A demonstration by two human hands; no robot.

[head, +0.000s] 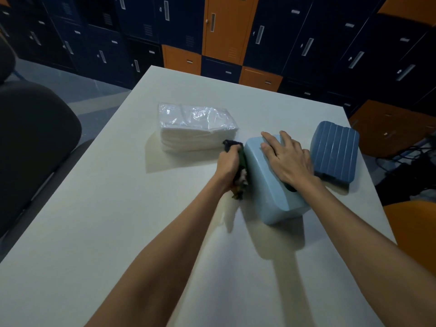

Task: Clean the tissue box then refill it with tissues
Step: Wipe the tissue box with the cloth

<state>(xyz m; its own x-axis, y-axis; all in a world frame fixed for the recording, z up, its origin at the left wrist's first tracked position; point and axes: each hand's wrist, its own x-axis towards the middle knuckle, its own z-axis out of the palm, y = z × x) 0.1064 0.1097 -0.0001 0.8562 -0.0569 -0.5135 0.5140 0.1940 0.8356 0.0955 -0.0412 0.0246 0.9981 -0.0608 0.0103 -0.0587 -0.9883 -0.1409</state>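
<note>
- Wiping the box's [266, 185] left side is judged the step in hand. The cloth [232, 145] is clenched in the L hand [227, 165], fingers curled round it, and pressed to that side.
- The R hand [289, 159] is laid flat on the box top, fingers straight & spread, nothing grasped. The box is pinned by downward pressure only.
- The box is set on the table [118, 232], centre-right, w/ the pack [195, 125] to its far left and the lid [333, 152] to its right, apart from both.
- Risk: the box could be shoved right into the lid by the sideways rub, as it is held w/o a real grip & smooth plastic prob. slides easily.
- Risk: it could be tipped rightward if the cloth is pressed hard high on the side.
- Risk: the pack lies just beyond the cloth's far end, so dirt could be smeared on its wrap by a long far stroke.
- Risk: the area under the R palm may be missed unless that hand is shifted.
- The long axis runs near–far, w/ the near end swung slightly right.
- A dark slot is partly seen by the R wrist on the top face, so the opening is taken to point up. The underside can't be seen.
</note>
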